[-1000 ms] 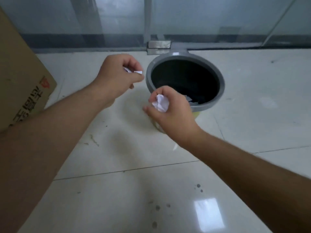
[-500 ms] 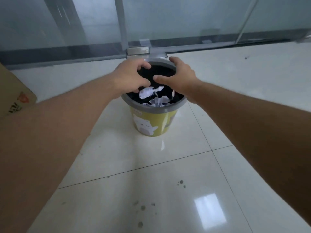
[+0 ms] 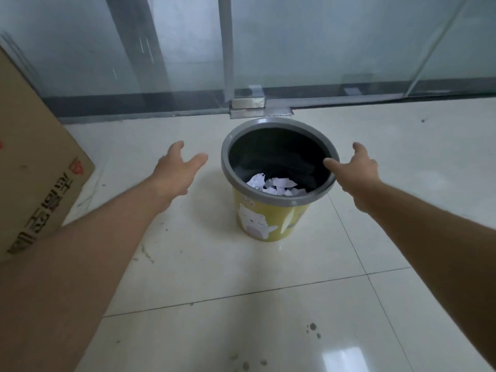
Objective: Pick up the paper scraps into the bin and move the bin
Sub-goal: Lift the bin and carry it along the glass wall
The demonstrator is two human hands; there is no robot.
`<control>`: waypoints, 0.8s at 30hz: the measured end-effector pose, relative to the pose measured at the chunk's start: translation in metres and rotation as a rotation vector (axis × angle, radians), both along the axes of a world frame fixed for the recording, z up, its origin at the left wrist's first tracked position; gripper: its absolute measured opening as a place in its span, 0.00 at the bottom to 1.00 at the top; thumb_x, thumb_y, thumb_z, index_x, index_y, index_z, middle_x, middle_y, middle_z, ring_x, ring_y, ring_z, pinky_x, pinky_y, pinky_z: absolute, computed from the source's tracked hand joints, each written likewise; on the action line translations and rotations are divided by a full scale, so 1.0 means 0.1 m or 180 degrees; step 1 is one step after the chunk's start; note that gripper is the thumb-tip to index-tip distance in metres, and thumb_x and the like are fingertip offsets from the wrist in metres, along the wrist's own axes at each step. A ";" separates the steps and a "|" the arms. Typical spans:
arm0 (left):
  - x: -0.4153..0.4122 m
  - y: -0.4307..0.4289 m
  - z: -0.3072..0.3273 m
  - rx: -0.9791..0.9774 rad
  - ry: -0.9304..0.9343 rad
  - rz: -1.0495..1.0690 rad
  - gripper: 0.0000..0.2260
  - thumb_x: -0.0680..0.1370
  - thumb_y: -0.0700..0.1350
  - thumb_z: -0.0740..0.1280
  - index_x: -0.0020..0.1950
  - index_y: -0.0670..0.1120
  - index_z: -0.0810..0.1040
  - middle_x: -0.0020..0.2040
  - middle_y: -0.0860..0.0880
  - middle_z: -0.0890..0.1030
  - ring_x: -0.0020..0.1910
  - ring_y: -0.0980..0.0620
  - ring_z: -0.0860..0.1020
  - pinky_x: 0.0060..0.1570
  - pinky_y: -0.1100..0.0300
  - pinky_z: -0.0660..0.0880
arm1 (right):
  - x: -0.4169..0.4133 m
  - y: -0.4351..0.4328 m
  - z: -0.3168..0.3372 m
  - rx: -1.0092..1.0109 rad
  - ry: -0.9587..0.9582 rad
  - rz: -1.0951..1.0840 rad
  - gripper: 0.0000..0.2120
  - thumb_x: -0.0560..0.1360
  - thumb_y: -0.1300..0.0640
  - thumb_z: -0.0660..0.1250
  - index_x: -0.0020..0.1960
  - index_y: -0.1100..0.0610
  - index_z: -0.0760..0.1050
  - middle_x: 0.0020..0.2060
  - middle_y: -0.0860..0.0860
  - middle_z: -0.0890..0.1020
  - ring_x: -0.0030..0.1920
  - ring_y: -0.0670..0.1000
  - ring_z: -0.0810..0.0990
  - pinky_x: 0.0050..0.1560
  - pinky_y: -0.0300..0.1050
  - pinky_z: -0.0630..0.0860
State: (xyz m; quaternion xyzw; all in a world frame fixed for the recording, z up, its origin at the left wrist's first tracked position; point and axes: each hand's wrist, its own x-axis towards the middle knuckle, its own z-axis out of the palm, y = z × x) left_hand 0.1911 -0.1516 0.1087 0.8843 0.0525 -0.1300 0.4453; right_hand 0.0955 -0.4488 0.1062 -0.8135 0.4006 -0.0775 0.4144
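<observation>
A yellow bin [image 3: 264, 221] with a grey rim and a black liner stands upright on the tiled floor. Several white paper scraps [image 3: 273, 185] lie at its bottom. My left hand [image 3: 175, 170] hovers to the left of the bin, apart from it, fingers spread and empty. My right hand [image 3: 355, 167] is at the bin's right side, open, with its thumb over the grey rim; I cannot tell whether it touches. No scraps are visible on the floor.
A brown cardboard box [image 3: 35, 167] leans at the left. A frosted glass partition [image 3: 295, 44] with a metal door fitting [image 3: 249, 103] runs just behind the bin. Pale floor tiles [image 3: 241, 318] with a few dark spots stretch toward me.
Both hands held scraps, dropped them into the bin, then drew apart to either side of it and now are empty. The camera view rose and pulled back.
</observation>
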 end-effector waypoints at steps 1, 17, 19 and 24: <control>0.00 -0.08 -0.01 -0.0048 -0.0002 -0.0040 0.31 0.79 0.60 0.62 0.79 0.57 0.56 0.78 0.46 0.65 0.63 0.41 0.77 0.52 0.49 0.81 | 0.03 0.01 -0.02 0.0028 0.0034 0.0027 0.38 0.74 0.46 0.68 0.79 0.48 0.53 0.71 0.59 0.65 0.56 0.62 0.77 0.49 0.57 0.80; 0.05 -0.78 -0.32 -0.0003 -0.0148 -0.0180 0.14 0.82 0.45 0.56 0.68 0.47 0.64 0.56 0.40 0.78 0.34 0.44 0.78 0.30 0.53 0.78 | 0.25 0.01 -0.33 0.0289 0.0230 0.0196 0.24 0.76 0.62 0.52 0.71 0.49 0.59 0.46 0.59 0.74 0.40 0.56 0.72 0.30 0.47 0.70; 0.04 -0.79 -0.33 -0.0004 -0.0208 -0.0151 0.15 0.82 0.43 0.55 0.69 0.47 0.64 0.56 0.41 0.78 0.38 0.44 0.78 0.29 0.53 0.77 | 0.24 0.03 -0.34 0.0271 0.0136 0.0169 0.25 0.74 0.63 0.51 0.70 0.50 0.60 0.45 0.58 0.75 0.38 0.56 0.73 0.30 0.47 0.71; 0.01 -0.79 -0.32 -0.0118 -0.0265 -0.0181 0.14 0.82 0.42 0.56 0.67 0.48 0.66 0.53 0.41 0.79 0.37 0.45 0.78 0.27 0.55 0.75 | 0.16 0.02 -0.33 0.0254 -0.0057 0.0145 0.25 0.73 0.64 0.51 0.68 0.51 0.63 0.46 0.58 0.77 0.40 0.58 0.75 0.33 0.48 0.72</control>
